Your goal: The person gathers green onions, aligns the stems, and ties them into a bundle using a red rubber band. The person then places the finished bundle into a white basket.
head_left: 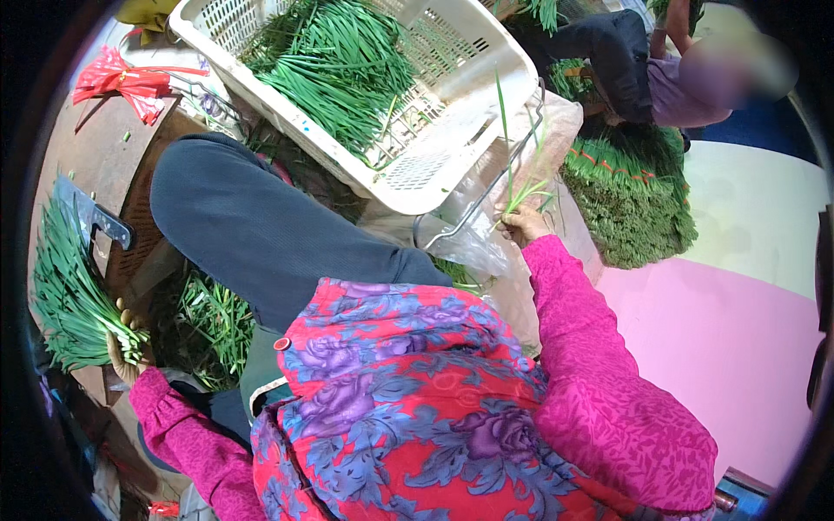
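My left hand (126, 342) grips a thick bunch of green leafy stalks, likely Chinese chives (71, 280), by its pale cut ends at the far left. The bunch lies over a board beside a cleaver (107, 221) with a dark handle. On the right, my right hand (523, 223) pinches a few loose green blades (515, 195) near the corner of a white slatted plastic crate (449, 185). More loose chives (339, 71) fill part of that crate. My right fingertips are partly hidden by the blades.
Red plastic ties (124, 84) lie at the upper left. Cut greens (221, 319) sit low beside my leg. Tied bundles of greens (629, 195) are stacked at the right, near a seated person (619, 65). A wire handle (485, 192) and clear plastic bag (475, 247) are by the crate.
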The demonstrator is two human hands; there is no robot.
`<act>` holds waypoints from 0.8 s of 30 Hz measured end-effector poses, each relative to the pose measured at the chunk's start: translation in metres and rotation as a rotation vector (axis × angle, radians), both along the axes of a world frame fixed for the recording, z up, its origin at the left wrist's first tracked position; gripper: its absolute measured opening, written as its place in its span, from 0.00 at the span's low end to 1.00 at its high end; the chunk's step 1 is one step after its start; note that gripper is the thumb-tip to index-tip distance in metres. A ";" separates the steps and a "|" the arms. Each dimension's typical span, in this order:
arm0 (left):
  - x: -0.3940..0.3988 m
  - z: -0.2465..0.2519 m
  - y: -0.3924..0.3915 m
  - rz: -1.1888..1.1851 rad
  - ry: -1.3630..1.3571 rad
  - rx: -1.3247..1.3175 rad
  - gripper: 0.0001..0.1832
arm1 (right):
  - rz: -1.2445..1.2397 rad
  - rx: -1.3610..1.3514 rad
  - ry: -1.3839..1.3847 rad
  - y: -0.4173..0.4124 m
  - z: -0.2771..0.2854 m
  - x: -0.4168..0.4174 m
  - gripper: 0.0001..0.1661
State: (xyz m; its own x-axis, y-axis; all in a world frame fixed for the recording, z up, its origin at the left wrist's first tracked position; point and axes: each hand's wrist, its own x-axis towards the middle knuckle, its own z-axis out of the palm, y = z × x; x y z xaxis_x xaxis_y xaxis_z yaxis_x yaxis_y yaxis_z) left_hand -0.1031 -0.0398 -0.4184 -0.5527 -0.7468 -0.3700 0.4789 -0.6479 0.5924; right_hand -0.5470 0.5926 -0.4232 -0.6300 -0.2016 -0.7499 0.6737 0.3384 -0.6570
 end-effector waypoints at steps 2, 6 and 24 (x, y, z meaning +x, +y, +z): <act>0.014 -0.010 -0.013 -0.209 0.149 0.046 0.33 | 0.075 -0.077 -0.051 -0.003 0.004 0.004 0.19; 0.005 -0.001 -0.005 -0.157 0.047 0.003 0.35 | 0.144 -0.036 -0.144 -0.017 0.021 0.014 0.17; 0.014 -0.013 -0.018 -0.250 0.163 0.072 0.33 | 0.601 -0.310 -0.342 -0.105 0.064 0.036 0.14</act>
